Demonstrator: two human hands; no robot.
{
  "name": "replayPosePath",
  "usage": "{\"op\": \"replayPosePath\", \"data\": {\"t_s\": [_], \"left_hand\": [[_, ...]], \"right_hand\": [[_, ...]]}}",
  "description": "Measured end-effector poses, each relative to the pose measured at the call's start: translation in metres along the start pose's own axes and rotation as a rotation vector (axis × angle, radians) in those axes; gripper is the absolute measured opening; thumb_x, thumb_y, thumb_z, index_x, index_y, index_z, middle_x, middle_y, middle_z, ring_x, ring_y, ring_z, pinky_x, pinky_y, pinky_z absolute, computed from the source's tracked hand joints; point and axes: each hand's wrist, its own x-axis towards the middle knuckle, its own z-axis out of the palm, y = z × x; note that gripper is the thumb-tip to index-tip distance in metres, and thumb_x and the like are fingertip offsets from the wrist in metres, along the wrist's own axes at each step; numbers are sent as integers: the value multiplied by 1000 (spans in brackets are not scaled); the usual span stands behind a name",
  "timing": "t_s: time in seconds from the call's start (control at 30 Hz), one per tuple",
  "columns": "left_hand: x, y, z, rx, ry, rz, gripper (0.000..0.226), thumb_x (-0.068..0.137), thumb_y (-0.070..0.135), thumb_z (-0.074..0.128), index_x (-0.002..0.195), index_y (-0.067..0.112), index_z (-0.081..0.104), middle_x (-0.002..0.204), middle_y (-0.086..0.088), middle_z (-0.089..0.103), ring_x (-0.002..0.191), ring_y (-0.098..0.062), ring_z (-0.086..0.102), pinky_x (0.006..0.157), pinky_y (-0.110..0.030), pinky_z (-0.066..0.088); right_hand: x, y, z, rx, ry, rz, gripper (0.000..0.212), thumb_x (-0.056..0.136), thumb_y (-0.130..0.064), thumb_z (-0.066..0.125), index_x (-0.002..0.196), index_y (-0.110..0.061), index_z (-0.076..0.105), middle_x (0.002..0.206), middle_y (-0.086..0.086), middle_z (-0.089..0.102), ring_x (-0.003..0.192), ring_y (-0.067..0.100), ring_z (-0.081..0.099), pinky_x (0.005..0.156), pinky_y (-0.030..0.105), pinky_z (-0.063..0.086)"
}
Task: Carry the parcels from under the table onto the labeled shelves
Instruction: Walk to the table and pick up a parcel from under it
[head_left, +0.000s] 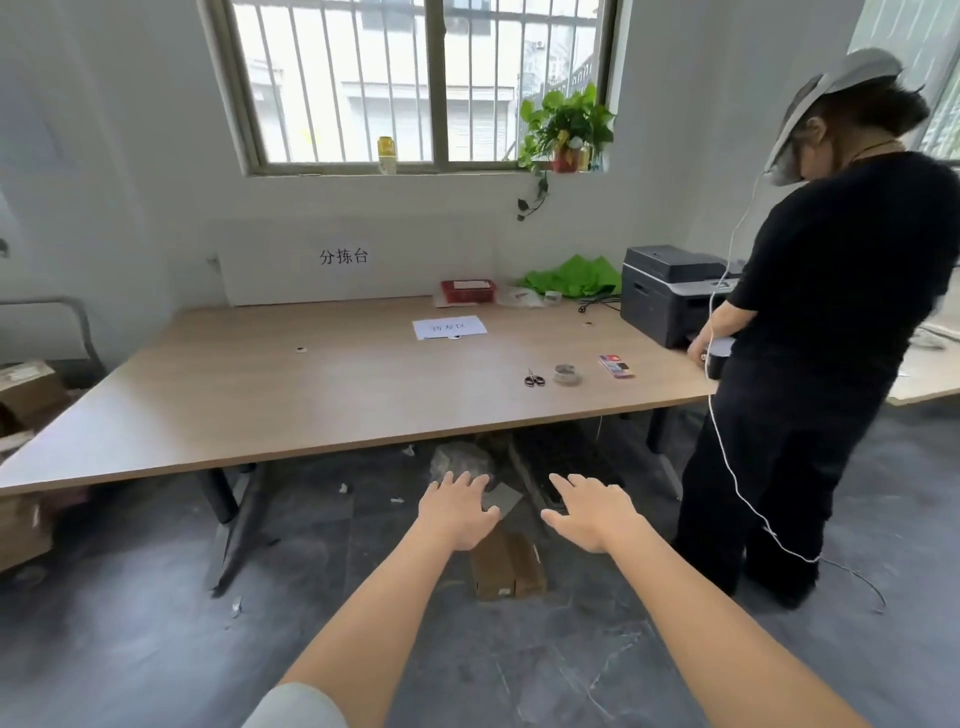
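Parcels lie on the floor beneath the bench (322, 395) — a brown cardboard box (506, 569) just under and between my two hands, and a grey plastic-wrapped bundle (460, 460) just beyond my left fingertips, in the shadow of the bench edge. My left hand (457, 512) and right hand (589, 512) reach forward side by side, palms down, each grip wide with fingers spread and holding nothing. To the right of my right hand stands another person in black (831, 332) at the bench end, beside a printer (670, 291) — scissors (534, 379) and a tape roll (566, 374) lie on the benchtop above my hands.
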Motion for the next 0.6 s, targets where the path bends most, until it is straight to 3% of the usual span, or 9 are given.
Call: {"op": "replayPosePath", "data": {"t_s": [0.33,0.6], "left_hand": [[203,-24,-10,-60,-42,-132,62,96,45,29,153,22,17,162,-4,16,150,-27,11,121,-45,19],[321,-71,24,-101,-144,-169,62,97,46,28,153,22,15,162,-5,15,151,-27,11,121,-45,20]], "right_hand": [[234,39,-11,-19,-49,-128,68,95,-51,30,153,-21,10,161,7,16,145,30,24,114,47,27],[369,40,24,-42,-177,-145,63,98,-45,29,153,-22,9,161,7,17,144,30,25,114,47,29]]}}
